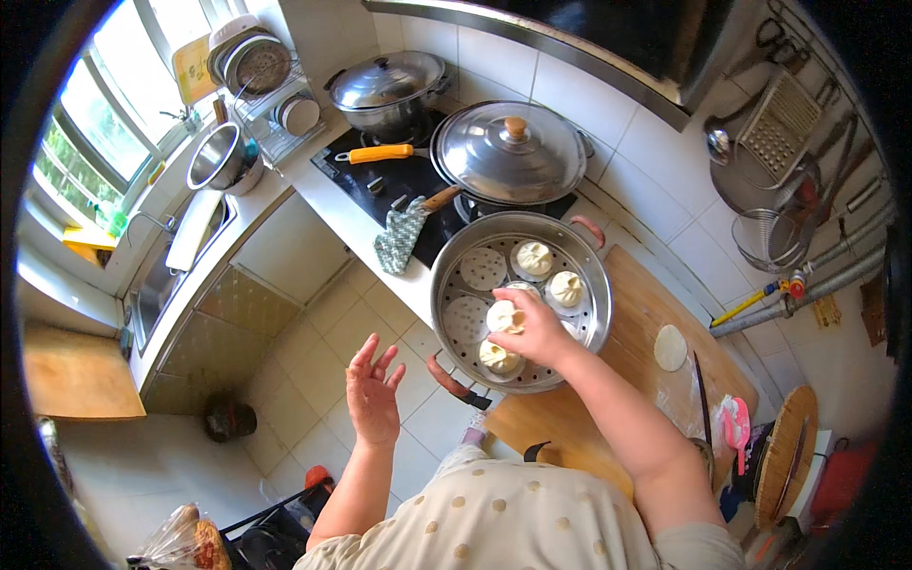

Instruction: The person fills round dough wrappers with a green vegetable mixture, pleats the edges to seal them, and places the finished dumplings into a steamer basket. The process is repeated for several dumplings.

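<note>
My right hand point(536, 329) holds a pleated bun point(503, 317) between thumb and fingers, over the steel steamer tray point(439, 265). Beneath and around it in the tray sit several more pleated buns, among them one at the top point(534, 258), one at the right point(566, 288) and one near my thumb point(499, 356). Two round perforated liners, an upper one point(484, 268) and a lower one point(467, 319), lie bare at the tray's left side. My left hand point(373, 392) is raised over the floor, left of the tray, fingers apart and holding nothing. My right hand partly hides the middle of the tray.
A wooden board point(641, 313) beside the tray carries a flat dough round point(670, 348) and a dark stick point(702, 399). Behind stand a lidded wok point(509, 160) and a lidded pot point(388, 89) on the stove. A cloth mitt point(400, 239) lies at the counter's edge.
</note>
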A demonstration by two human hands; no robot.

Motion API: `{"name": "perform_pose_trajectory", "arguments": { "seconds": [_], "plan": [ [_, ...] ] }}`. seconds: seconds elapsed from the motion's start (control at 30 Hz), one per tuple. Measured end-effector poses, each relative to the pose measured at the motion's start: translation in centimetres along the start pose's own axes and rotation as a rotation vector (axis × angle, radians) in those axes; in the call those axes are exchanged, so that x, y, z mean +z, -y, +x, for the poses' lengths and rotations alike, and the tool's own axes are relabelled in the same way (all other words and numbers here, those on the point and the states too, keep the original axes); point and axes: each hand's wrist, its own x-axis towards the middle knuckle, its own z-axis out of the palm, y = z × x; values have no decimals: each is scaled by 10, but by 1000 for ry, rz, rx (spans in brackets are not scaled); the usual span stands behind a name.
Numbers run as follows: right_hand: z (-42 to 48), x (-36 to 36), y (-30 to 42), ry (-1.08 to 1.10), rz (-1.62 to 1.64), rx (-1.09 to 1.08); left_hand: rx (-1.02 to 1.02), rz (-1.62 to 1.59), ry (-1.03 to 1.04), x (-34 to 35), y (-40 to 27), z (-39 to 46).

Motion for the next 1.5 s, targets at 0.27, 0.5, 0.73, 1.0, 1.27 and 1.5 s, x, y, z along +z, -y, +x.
{"name": "perform_pose_trajectory", "arguments": {
  "seconds": [0.27,0.5,0.73,1.0,1.27,1.5],
  "plan": [
    [54,70,-52,226,-221,-129,-21,-10,-69,-35,-7,17],
    [63,84,-61,373,-425,-118,-38,-34,-97,-43,-8,25],
    [63,69,-44,391,-456,-47,-31,-64,-81,-44,-9,29],
    [29,-3,-15,-75,-178,66,-15,-27,-103,-54,-15,29],
    [-3,21,7,-64,-262,-75,60,140,55,-17,-11,35],
    [-113,-7,17,-228,-186,-115,55,165,331,52,-1,30]
  ]
}}
